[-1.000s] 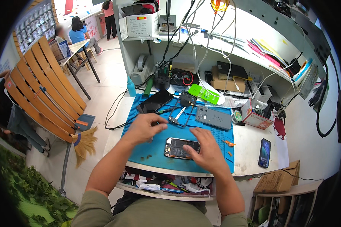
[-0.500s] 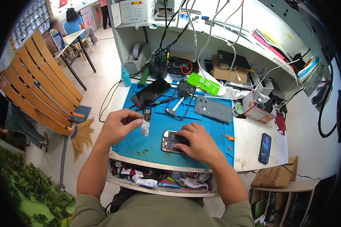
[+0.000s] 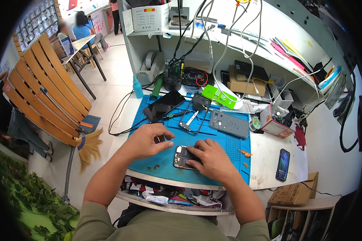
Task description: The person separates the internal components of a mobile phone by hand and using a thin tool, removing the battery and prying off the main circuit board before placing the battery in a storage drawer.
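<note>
An opened phone (image 3: pixel 182 157) lies on the blue work mat (image 3: pixel 173 171), its black battery and inner boards bare. My right hand (image 3: pixel 213 159) grips it from the right, with thumb and fingers on the battery side. Just left of the phone, my left hand (image 3: pixel 149 141) hovers over the mat, fingers curved and apart from the thumb, with nothing visible in it. Beyond the hands are a dark phone screen (image 3: pixel 163 105), a loose phone frame (image 3: pixel 205 119), a white-bladed tool (image 3: pixel 192 119) and a grey phone back (image 3: pixel 229 124).
Orange scraps (image 3: pixel 245 153) lie on the mat's right side. A phone (image 3: pixel 282 164) rests on the white table to the right. Behind stand a blue bottle (image 3: pixel 137 87), a screwdriver holder (image 3: pixel 173 80) and a small box (image 3: pixel 276 123). White cables (image 3: pixel 217 64) hang down. Below, a drawer (image 3: pixel 165 203) is pulled out.
My left hand has moved right, toward the opened phone. The small black part with clear film that was at its fingertips no longer shows. My right hand keeps its hold.
</note>
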A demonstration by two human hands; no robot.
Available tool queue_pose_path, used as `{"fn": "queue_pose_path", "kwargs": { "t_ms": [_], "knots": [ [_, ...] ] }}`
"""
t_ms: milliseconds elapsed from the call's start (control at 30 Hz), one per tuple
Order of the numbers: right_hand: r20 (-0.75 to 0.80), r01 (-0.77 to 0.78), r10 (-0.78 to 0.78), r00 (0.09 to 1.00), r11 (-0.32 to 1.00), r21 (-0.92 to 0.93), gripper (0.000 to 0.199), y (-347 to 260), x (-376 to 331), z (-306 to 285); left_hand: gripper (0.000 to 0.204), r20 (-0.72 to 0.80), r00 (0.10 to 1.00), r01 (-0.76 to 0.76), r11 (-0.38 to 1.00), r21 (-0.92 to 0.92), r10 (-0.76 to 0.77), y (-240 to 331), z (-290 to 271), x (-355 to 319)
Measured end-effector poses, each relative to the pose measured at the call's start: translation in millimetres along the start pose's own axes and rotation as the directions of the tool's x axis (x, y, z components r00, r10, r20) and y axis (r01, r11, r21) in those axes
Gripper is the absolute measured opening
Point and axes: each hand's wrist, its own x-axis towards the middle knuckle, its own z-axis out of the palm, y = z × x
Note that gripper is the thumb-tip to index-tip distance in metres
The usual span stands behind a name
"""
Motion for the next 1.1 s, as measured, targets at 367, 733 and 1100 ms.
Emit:
{"fn": "queue_pose_path", "kwargs": {
  "t_ms": [367,733,1100],
  "knots": [
    [-0.104,-0.042,0.048,0.993,0.998,0.052,0.059,-3,-8,12,0.026,-0.318,0.948,0.021,1.0,-0.004,-0.021,7,-50,41],
    [-0.035,-0.04,0.041,0.999,0.999,0.018,0.064,-4,1,0,0.063,-0.268,0.855,0.518,0.697,0.496,-0.444,-12,-22,17],
    [-0.03,-0.06,0.062,0.998,0.997,0.056,0.061,-4,2,-1,0.049,-0.27,0.863,0.497,0.816,0.294,-0.428,-24,-6,6]
  ]
}}
